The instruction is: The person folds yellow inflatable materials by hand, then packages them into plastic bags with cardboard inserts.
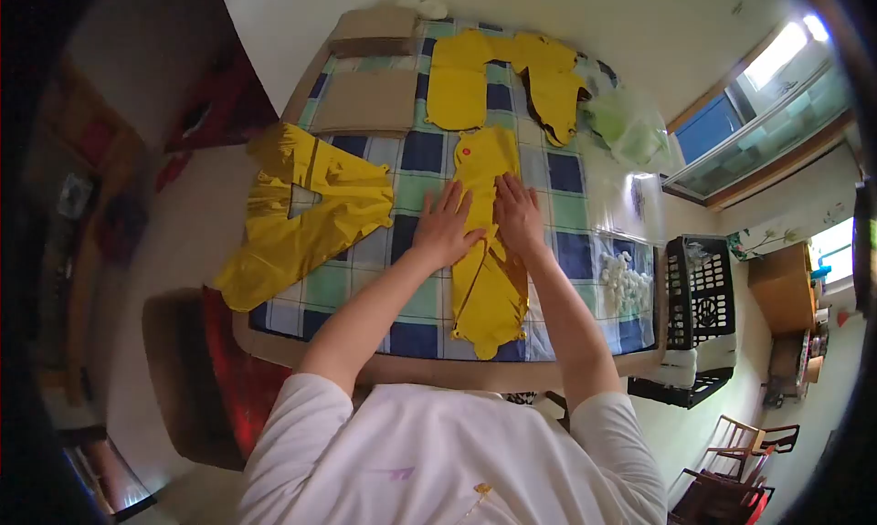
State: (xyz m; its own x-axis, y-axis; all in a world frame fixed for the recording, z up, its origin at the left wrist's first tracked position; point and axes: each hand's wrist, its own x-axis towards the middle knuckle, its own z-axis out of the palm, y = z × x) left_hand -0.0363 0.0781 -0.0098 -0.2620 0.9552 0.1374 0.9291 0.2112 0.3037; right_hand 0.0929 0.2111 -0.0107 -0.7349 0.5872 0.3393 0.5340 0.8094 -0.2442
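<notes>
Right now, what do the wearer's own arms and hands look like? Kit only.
Left hand and right hand: no gloves, watch or bracelet visible. Forearms uncovered. White T-shirt with loose short sleeves ending near the elbows; faint purple mark and small orange-brown mark on the front. No cables visible.

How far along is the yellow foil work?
Partway, I'd guess. Likely done: the far foil, lying mostly flat, though nothing confirms it's finished. In hand: the middle foil, with the left hand and right hand laid flat on it. Probably left: the left foil, spread wide, creased and untouched.
</notes>
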